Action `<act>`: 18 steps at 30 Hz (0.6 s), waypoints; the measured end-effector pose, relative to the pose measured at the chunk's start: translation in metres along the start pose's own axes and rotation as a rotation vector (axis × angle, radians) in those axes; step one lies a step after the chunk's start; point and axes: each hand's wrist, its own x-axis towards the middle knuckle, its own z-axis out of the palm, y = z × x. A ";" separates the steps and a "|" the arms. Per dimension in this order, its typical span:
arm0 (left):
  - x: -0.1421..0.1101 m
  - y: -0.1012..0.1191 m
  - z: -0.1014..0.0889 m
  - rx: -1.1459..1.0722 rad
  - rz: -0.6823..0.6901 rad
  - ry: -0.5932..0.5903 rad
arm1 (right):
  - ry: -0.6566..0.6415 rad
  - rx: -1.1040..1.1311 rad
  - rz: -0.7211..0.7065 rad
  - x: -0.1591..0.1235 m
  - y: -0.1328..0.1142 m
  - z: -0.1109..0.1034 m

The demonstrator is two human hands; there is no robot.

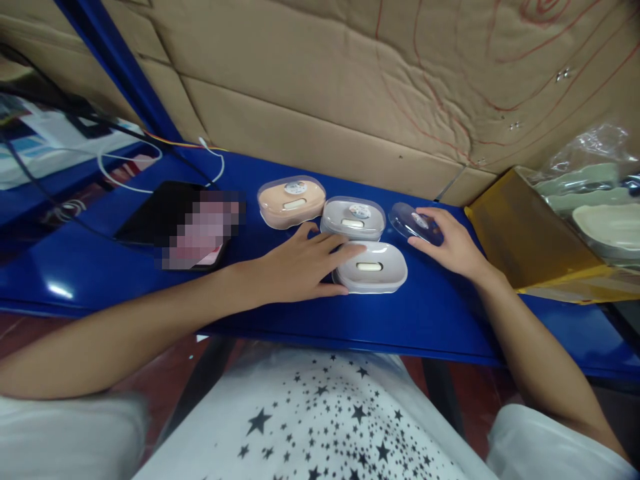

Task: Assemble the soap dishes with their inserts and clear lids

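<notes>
An open light grey soap dish (390, 269) with an oval slot in its middle lies on the blue table. My left hand (305, 267) grips its left end, thumb at the near side and fingers over the far rim. To the right, my right hand (450, 243) holds a clear oval lid (407, 223) with a round sticker, low over the table. Just behind the open dish stands a grey soap dish (333, 223) under a clear lid. A peach soap dish (273, 203), also lidded and stickered, is beside it on the left.
At the left lies a phone (150, 213) with a blurred screen, near a white cable (120, 185). On the right, a cardboard box (515, 233) holds several pale dishes in plastic. A cardboard sheet (300, 87) rises behind the blue table (300, 327).
</notes>
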 end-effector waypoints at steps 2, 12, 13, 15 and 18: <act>0.001 0.000 0.001 -0.052 -0.033 0.028 | 0.044 0.059 -0.042 -0.003 -0.015 -0.003; 0.011 0.006 0.002 -0.244 -0.237 -0.004 | -0.147 0.177 -0.377 -0.018 -0.057 0.024; 0.011 0.006 0.002 -0.258 -0.247 -0.006 | -0.147 0.169 -0.377 -0.018 -0.057 0.026; 0.011 0.005 0.004 -0.303 -0.262 0.002 | -0.149 0.139 -0.386 -0.019 -0.058 0.026; 0.011 0.004 0.006 -0.383 -0.267 0.013 | -0.157 0.054 -0.441 -0.021 -0.064 0.023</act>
